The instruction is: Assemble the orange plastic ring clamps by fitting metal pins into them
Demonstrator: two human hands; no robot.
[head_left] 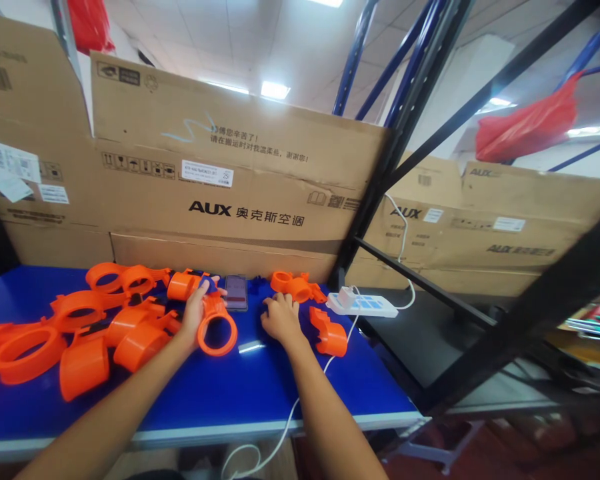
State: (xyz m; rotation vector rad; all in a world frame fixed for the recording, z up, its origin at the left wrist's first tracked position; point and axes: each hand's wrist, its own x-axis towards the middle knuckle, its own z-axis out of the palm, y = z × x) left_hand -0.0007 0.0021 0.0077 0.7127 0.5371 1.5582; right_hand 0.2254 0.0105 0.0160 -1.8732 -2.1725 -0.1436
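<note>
My left hand is closed around an orange plastic tape dispenser, its round ring hanging down toward the table. A small dark blue piece shows at the top of the dispenser by my fingers. My right hand is low over the blue tabletop, fingers curled forward and downward; the fingertips are partly hidden, and what they hold, if anything, cannot be made out. Just beyond it lie more orange dispensers. Small dark blue parts sit close by, next to a flat dark box.
Several orange dispensers are heaped on the left of the blue table. Another orange dispenser lies to the right, near a white power strip whose cable crosses the table edge. Cardboard sheets stand behind; a black rack post rises on the right.
</note>
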